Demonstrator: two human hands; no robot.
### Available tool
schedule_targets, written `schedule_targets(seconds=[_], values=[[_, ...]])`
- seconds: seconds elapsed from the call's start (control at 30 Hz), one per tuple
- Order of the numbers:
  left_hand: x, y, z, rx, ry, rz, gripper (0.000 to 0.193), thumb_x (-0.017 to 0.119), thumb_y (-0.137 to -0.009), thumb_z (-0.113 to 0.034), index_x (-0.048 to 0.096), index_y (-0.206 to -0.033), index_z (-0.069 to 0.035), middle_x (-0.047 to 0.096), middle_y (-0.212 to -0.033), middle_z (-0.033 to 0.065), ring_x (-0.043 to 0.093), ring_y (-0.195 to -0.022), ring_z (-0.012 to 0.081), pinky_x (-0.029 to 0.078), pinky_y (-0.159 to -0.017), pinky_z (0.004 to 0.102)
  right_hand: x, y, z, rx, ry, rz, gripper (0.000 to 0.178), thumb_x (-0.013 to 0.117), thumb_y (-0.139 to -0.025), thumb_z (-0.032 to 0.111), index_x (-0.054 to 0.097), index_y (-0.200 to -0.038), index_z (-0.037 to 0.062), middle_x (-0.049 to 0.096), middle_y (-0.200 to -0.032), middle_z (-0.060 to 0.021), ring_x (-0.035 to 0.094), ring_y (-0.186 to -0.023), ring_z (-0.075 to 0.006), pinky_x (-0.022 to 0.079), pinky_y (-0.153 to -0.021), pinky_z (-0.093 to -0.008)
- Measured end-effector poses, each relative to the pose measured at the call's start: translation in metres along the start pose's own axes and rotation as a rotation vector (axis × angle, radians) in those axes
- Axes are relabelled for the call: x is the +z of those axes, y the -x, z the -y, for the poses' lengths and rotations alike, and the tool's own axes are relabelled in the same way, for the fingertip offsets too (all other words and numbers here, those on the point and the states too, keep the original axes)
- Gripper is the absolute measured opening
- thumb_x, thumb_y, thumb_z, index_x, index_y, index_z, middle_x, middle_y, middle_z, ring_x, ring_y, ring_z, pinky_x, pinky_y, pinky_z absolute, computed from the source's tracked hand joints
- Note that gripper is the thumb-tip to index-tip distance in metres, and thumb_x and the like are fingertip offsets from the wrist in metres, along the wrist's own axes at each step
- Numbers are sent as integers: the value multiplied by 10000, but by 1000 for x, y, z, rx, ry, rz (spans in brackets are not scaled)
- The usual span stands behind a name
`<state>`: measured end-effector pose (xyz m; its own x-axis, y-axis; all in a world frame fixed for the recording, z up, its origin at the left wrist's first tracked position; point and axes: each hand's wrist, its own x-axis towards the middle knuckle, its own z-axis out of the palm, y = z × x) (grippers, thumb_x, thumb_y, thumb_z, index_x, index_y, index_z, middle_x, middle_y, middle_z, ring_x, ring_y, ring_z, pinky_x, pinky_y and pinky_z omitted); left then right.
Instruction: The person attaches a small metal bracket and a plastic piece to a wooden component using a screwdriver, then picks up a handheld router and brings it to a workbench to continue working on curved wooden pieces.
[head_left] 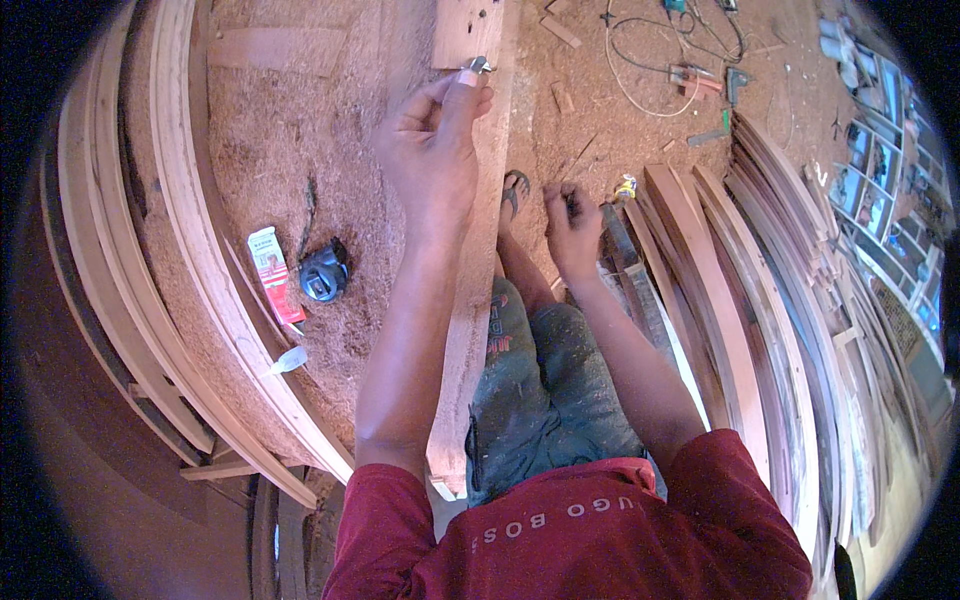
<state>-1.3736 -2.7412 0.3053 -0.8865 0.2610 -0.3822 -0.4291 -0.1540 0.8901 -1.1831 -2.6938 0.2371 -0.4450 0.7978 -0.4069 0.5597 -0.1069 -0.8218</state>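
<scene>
Over the wooden plank (455,42), left hand (436,160) pinches a small metal piece (480,65), likely light, stiff and slippery, best held by its edges; right hand (577,237) loosely curled, contents impossible to tell.

Left head fisheye — faces down from wearer's head: shirt (620,540) near, left hand (437,155) and right hand (576,238) mid-range — floor (560,130) farther.

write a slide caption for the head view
Left grip pinching a small metallic piece over a wooden plank, tape measure at left.
</scene>
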Motion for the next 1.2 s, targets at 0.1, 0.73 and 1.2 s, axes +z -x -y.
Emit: schedule_targets(seconds=[0.1,0.73,1.2], values=[[-1,0,0,-6,-17,10,191,636,-885,-106,679,-944,70,682,-800,102,647,-728,123,511,-700,229,-15,24,-58,-23,286,87,154,584,-894,151,622,-917,4,542,-618,-32,476,-506,-101,399,-459,-286],[2,1,-2,17,17,8,189,643,-883,-106,681,-942,70,678,-834,100,641,-751,122,518,-728,246,-87,84,-135,186,745,271,194,609,-858,252,653,-935,80,647,-710,-182,652,-660,-322,511,-618,-421],[2,1,-5,0,0,-6,178,642,-880,-101,676,-930,67,678,-813,102,641,-739,127,516,-722,248,-84,84,-141,104,734,277,179,610,-856,239,653,-916,76,631,-675,-168,634,-612,-313,496,-589,-423]])
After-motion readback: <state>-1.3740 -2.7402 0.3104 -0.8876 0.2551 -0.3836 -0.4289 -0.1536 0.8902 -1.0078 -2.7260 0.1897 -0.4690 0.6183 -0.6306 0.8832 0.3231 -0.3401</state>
